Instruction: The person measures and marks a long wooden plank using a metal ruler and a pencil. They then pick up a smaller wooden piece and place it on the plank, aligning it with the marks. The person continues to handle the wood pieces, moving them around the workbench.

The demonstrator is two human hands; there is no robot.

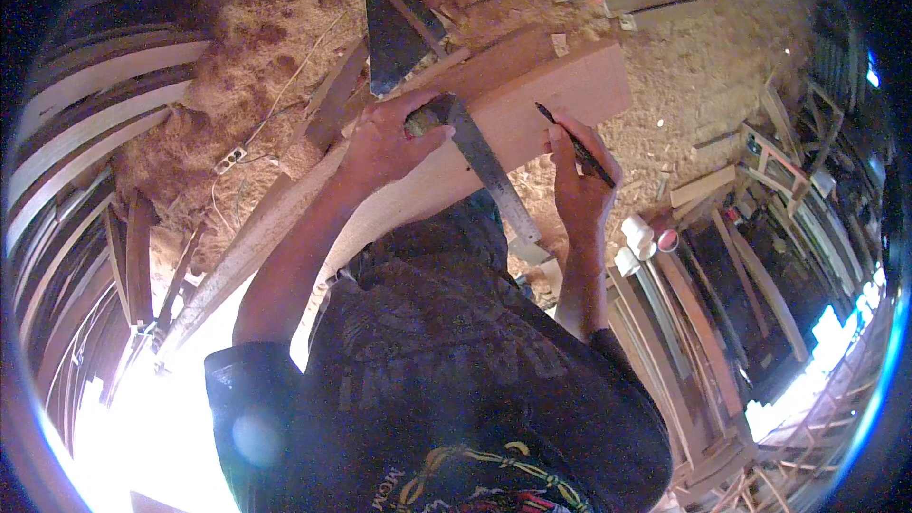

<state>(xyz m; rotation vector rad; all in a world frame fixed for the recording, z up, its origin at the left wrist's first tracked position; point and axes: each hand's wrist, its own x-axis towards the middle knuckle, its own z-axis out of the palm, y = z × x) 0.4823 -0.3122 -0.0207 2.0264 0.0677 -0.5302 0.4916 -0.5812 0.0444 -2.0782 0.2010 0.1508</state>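
ok, square in l hand, over plank

A woodworking shop: sawdust covers the floor, boards line the sides

sawdust-covered floor, long boards along the left, glaring daylight at lower left
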